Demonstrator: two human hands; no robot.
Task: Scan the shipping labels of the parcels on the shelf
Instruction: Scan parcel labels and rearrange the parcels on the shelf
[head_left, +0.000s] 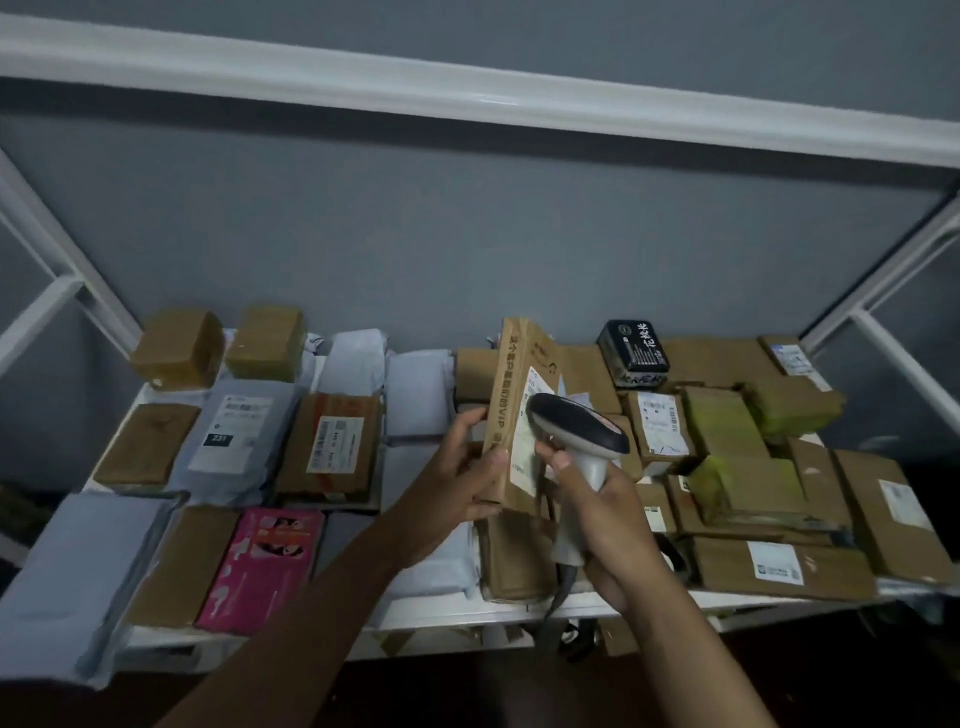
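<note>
— So which step is this?

— Mid-scan, I'd say. The left hand (470, 480) holds a brown cardboard parcel (519, 415) upright above the shelf (467, 608), fingers curled round its left edge and thumb on its face, with the white shipping label (525, 447) turned toward the scanner (576, 431). The right hand (605, 519) is wrapped round the scanner's grey handle, its dark head just in front of the label (partly hiding it).

— Next?

— Probably line the head up with the barcode, then set this parcel down and take another.

— How many things?

— One scanner and one parcel in hand. On the shelf, one pink box (260, 566), one black box (634, 351), and well over a dozen brown boxes and grey mailers; I can't count the right-hand pile exactly.
</note>
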